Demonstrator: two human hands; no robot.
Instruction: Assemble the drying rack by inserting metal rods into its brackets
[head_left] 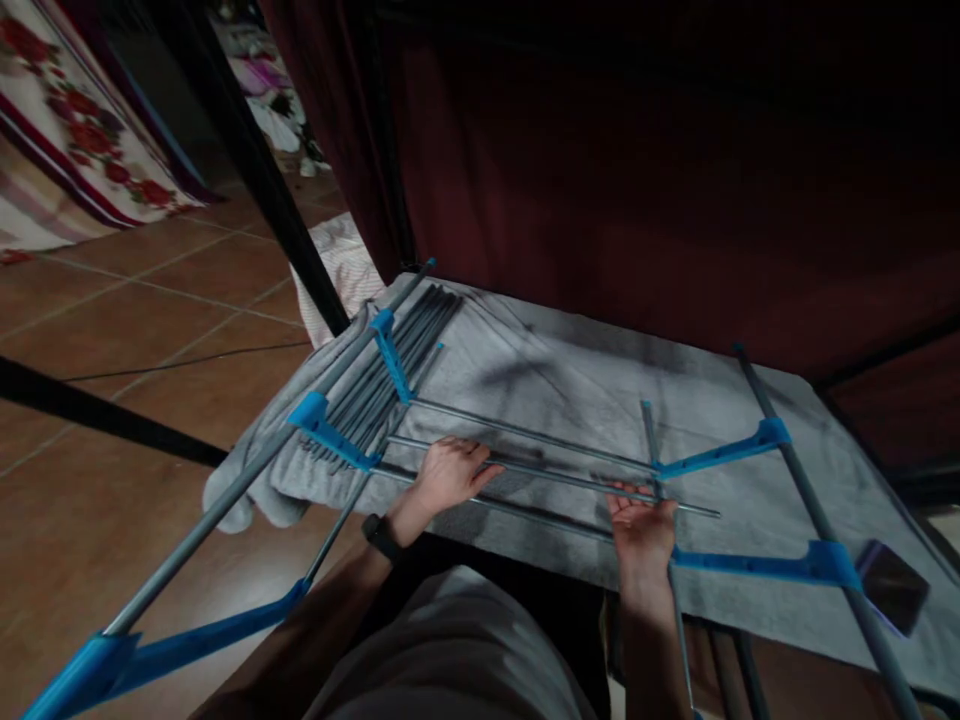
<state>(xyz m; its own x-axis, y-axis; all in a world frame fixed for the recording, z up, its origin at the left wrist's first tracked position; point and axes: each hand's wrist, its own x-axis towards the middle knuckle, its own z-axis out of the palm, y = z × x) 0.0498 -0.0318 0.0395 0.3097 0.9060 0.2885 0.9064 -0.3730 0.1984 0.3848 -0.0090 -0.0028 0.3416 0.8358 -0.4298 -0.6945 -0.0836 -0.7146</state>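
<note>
My left hand rests on thin grey metal rods that run across a grey cloth-covered surface, fingers curled over one rod. A dark watch sits on that wrist. My right hand closes on the rods near a blue plastic bracket of the right frame piece. A second grey tube with blue brackets slants at the left, with a bundle of loose grey rods beside it.
A dark phone-like object lies at the right on the cloth. Dark red fabric hangs behind. Brown tiled floor spreads to the left, crossed by black poles. A floral cloth lies far left.
</note>
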